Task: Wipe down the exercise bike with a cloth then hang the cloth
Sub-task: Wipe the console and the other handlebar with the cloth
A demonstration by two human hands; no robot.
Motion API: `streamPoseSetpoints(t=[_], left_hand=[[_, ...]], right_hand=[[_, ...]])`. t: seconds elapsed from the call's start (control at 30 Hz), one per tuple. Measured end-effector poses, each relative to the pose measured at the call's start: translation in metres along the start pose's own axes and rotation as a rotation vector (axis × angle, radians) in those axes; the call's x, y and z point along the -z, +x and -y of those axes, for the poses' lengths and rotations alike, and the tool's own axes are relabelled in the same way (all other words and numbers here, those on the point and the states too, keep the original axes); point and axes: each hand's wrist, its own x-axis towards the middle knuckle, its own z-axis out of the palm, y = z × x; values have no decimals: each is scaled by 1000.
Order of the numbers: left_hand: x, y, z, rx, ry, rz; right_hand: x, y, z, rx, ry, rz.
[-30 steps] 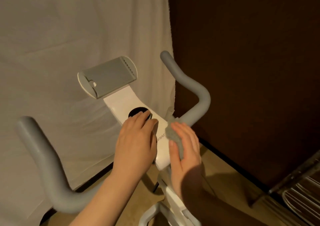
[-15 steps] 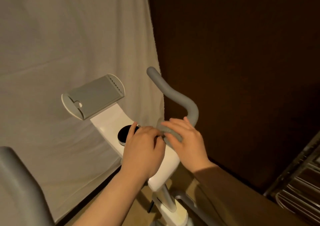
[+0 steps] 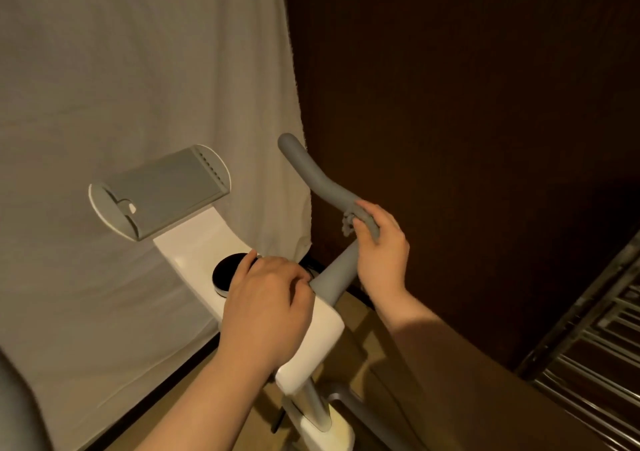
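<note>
The exercise bike's console is smooth, glossy white plastic, and the handlebar rising from it wears a matt grey, foam-like cover. The cloth bunched on that handlebar looks soft and nubbly, the sheet behind the console is wrinkled woven fabric, and the rack right of the console is shiny metal.

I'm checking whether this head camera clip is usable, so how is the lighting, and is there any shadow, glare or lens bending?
Head view: dim, warm light; the dark brown wall is nearly featureless. A shadow covers the forearm behind the right hand, which grips the small grey cloth on the curved grey handlebar. Mild glare on the glossy white console beside the left hand. Wide-angle bending shows at the edges.
</note>
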Motion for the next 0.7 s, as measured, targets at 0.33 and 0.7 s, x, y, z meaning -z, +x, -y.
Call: streamPoseSetpoints(t=[0.33,0.7], left_hand=[[1,1,0,-4,-15,-15],[2,-1,0,-13,-18,-11]], right_hand=[[3,-3,0,103,-41,105],[9,-13,-1,310,-284,223]])
